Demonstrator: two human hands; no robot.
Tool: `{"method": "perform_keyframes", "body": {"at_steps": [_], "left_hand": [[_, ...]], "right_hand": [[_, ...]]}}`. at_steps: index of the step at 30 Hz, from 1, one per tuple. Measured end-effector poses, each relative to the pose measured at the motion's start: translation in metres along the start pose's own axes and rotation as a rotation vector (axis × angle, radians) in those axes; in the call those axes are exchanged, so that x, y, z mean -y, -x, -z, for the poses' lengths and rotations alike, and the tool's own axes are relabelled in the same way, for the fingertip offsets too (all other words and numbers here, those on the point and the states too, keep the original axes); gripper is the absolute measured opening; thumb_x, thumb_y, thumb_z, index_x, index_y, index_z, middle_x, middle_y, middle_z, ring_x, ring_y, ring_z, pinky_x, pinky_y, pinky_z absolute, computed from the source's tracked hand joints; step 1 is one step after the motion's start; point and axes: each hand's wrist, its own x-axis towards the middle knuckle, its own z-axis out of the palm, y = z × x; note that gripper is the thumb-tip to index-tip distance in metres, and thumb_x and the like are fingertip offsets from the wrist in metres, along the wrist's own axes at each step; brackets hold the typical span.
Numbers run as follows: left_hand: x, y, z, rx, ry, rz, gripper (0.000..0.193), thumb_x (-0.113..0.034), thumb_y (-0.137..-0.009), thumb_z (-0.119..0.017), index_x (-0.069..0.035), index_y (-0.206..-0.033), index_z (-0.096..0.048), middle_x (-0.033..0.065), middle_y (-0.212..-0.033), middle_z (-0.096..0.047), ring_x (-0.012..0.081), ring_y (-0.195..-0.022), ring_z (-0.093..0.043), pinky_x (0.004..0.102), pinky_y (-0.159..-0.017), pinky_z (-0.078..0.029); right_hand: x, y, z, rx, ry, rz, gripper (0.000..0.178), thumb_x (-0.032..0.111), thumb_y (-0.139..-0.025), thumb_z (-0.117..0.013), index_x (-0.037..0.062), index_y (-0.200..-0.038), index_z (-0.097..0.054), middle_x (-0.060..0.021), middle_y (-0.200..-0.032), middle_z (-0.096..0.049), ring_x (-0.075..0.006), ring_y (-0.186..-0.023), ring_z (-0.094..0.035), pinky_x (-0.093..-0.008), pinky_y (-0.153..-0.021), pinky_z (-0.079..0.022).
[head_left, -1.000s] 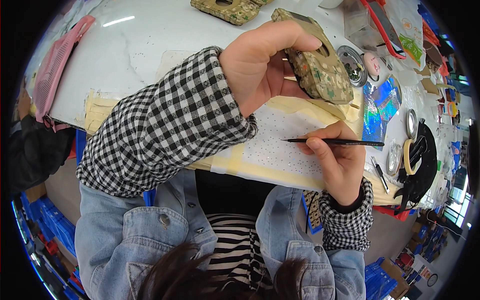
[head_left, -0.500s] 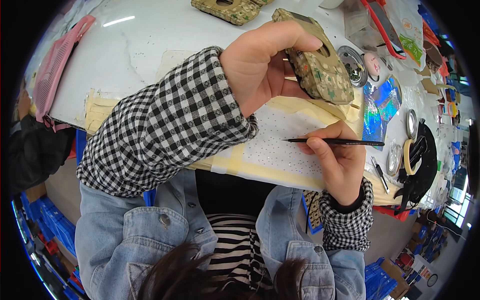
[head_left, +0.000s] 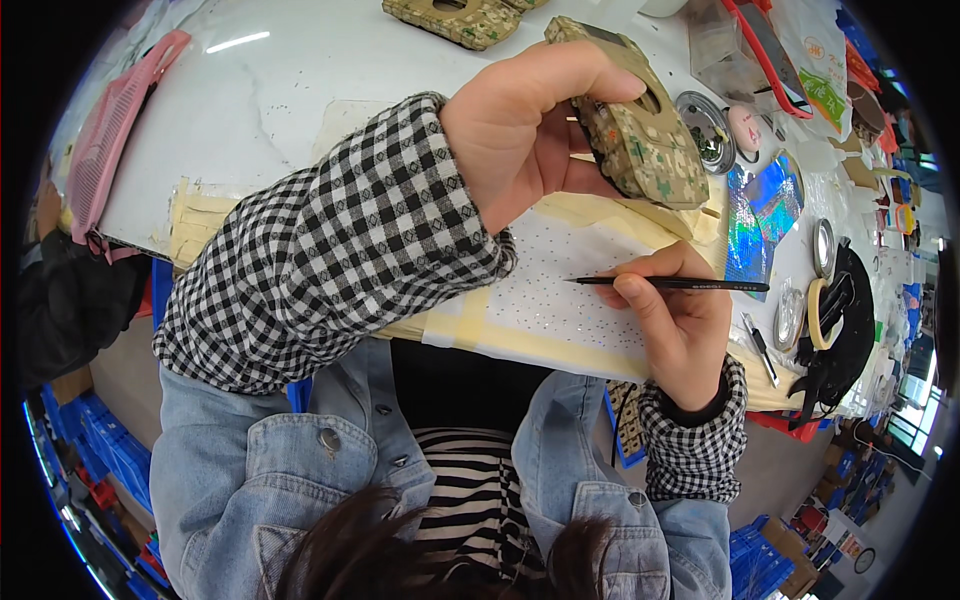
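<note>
My left hand (head_left: 535,125) is raised over the table and closed around a camouflage-patterned case (head_left: 655,150). The case is tilted, with an oval opening partly under my thumb. My right hand (head_left: 680,320) pinches a thin black fine-tipped brush (head_left: 700,284), held nearly level with its tip to the left. Below that tip lies a white sheet (head_left: 520,310) dotted with many tiny specks and edged with yellowish tape. The brush tip and the case are apart. My left fingertips are partly hidden behind the case.
Another camouflage case (head_left: 455,22) lies at the far edge. To the right are a round metal tin (head_left: 705,130), shiny blue holographic pouches (head_left: 750,235), a tape roll (head_left: 824,312), a craft knife (head_left: 760,350) and a black pouch (head_left: 850,320). A pink basket (head_left: 115,135) stands at the left.
My hands, the case and the brush look unmoved. At the far left edge, another person's dark sleeve has shifted and some of their hand shows beside the pink basket.
</note>
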Motion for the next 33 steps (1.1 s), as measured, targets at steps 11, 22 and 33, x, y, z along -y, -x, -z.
{"method": "perform_keyframes", "body": {"at_steps": [11, 22, 33], "left_hand": [[-0.001, 0.001, -0.001, -0.001, -0.003, -0.009, 0.025, -0.019, -0.082, -0.057, 0.0, -0.098, -0.056, 0.01, -0.095, -0.061, 0.0223, -0.088, -0.063, 0.0404, -0.082, -0.054], [-0.002, -0.003, 0.005, 0.047, -0.006, -0.017, 0.025, -0.018, -0.083, -0.057, 0.0, -0.101, -0.054, 0.01, -0.097, -0.061, 0.0228, -0.09, -0.063, 0.04, -0.082, -0.054], [0.001, -0.003, -0.004, -0.024, -0.165, -0.097, 0.046, -0.02, -0.087, -0.059, -0.001, -0.122, -0.038, 0.0118, -0.114, -0.053, 0.0221, -0.105, -0.056, 0.041, -0.088, -0.05]], "right_hand": [[0.001, 0.001, 0.0, -0.002, 0.012, 0.004, 0.011, 0.004, -0.085, -0.063, -0.0051, -0.085, -0.059, -0.0075, -0.076, -0.062, -0.011, -0.069, -0.06, -0.0216, -0.062, -0.049], [0.01, 0.006, 0.002, -0.041, -0.043, -0.024, 0.008, 0.002, -0.086, -0.061, -0.0042, -0.087, -0.055, -0.0092, -0.078, -0.063, -0.0119, -0.072, -0.06, -0.023, -0.067, -0.049], [0.071, -0.01, 0.024, -0.291, -0.025, 0.381, 0.02, 0.015, -0.092, -0.053, -0.0027, -0.089, -0.046, -0.0161, -0.08, -0.062, -0.0195, -0.067, -0.065, -0.0261, -0.06, -0.054]]}}
